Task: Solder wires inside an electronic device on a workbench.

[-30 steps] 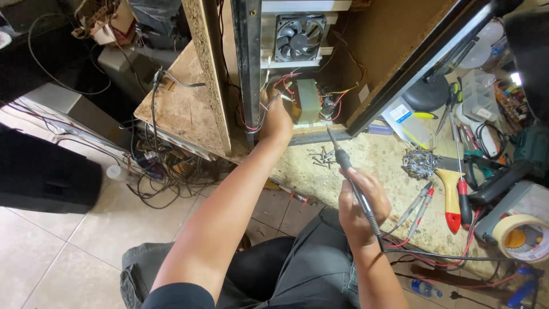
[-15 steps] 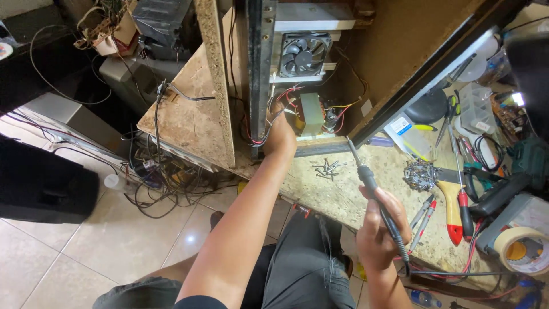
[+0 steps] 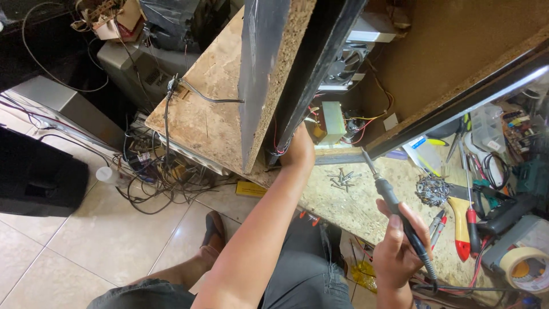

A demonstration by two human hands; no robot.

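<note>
Right hand (image 3: 400,252) wrapped around black soldering iron (image 3: 394,203), thumb on the grip, tip angled up and away from the fingers toward the open chipboard speaker cabinet (image 3: 229,109). Iron's cord runs down past the heel of the hand. Left hand (image 3: 298,150) reaches into the cabinet opening, fingers hidden behind the dark panel edge, just short of a pale boxy transformer (image 3: 333,121) with red and yellow wires around it. Loose grey screws (image 3: 343,178) lie on the speckled stone worktop (image 3: 354,209), between the two hands. Just beyond the right-hand fingertips: tangled solder wad (image 3: 433,190), yellow-handled tool (image 3: 461,220), red-handled screwdriver (image 3: 472,226). Roll of beige masking tape (image 3: 525,269) further out on that side.
</note>
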